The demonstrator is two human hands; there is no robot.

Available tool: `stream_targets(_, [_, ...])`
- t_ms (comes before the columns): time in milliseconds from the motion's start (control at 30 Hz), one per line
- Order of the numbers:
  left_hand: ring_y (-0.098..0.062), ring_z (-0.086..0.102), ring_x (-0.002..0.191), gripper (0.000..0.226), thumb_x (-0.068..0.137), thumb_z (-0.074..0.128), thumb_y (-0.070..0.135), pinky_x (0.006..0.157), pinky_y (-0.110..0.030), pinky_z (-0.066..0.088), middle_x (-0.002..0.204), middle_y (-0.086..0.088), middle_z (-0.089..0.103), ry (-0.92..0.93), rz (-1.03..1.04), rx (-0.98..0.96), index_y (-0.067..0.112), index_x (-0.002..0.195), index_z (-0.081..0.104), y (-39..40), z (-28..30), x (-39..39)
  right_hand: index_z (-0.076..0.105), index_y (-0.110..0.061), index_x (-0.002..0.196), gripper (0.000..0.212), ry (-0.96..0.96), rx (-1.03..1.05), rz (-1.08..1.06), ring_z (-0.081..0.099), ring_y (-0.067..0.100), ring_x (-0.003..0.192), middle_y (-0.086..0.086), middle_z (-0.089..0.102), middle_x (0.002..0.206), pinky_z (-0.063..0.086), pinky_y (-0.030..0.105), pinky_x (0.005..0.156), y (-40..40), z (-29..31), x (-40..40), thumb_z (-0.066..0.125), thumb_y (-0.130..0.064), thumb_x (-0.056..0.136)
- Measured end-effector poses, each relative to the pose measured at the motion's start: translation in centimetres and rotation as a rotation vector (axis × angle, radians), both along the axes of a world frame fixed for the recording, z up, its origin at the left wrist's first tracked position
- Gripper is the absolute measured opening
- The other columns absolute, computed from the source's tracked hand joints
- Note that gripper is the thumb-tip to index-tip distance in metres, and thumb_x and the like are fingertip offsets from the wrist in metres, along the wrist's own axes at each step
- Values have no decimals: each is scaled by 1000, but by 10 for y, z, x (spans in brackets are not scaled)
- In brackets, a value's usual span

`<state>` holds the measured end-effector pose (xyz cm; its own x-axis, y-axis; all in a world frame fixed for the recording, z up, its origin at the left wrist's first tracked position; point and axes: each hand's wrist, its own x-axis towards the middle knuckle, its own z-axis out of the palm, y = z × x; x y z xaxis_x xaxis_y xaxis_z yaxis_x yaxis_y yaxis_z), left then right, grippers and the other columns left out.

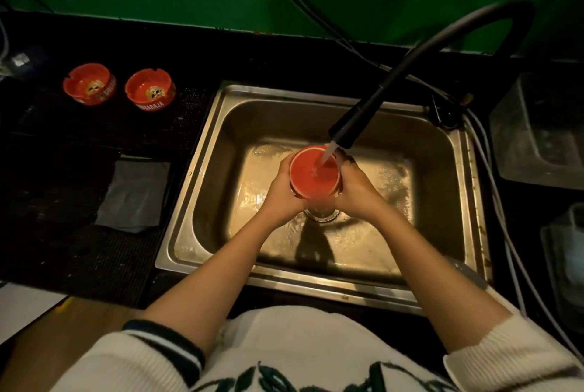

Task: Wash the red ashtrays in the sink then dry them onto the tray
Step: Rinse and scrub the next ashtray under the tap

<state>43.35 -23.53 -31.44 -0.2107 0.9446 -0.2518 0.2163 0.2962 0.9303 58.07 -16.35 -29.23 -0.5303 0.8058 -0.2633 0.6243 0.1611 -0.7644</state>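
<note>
While water runs from the black pull-down faucet [344, 130], held at frame centre over the steel sink [202, 145]: a red ashtray [314, 175], flat underside up, directly under the stream. Left hand [282, 194] cupping its left side, right hand [355, 190] its right, fingers of both curled round the rim. Upper left on the dark bench [47, 186], two more red ashtrays [89, 84] [149, 89] upright, just beside each other. Left of the sink, a folded grey cloth [134, 195].
</note>
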Motion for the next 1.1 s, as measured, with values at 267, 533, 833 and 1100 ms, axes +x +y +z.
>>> stream_targets(267, [-4,54,108,94,60,89,3,90,-19,50,119,23,47,166,-217,47,18,140,41,6,26,-23,14,-36,143,112,230,-245,-121,46,4,114,-22,41,121,38,7,88,-20,-17,9,86,-3,64])
stream_targets(533, [-16,49,123,103,55,89,-1,104,-36,46,133,2,49,222,-332,-53,18,143,38,-1,39,-36,26,-40,131,101,301,-454,-86,48,15,123,-12,46,126,41,32,105,-25,-21,10,87,-3,60])
stream_targets(833, [-5,51,120,95,65,90,9,88,-17,51,128,20,48,78,-124,93,29,141,36,-42,26,-29,27,-34,142,105,272,67,-80,43,6,125,-12,41,137,43,23,98,-60,6,-2,91,-19,60])
stream_targets(1100, [-8,46,129,95,78,79,3,89,-11,48,150,5,37,223,-180,322,27,152,24,-48,63,-65,23,-28,147,99,375,388,-194,37,4,132,-11,35,146,39,22,103,-87,29,-37,85,-27,70])
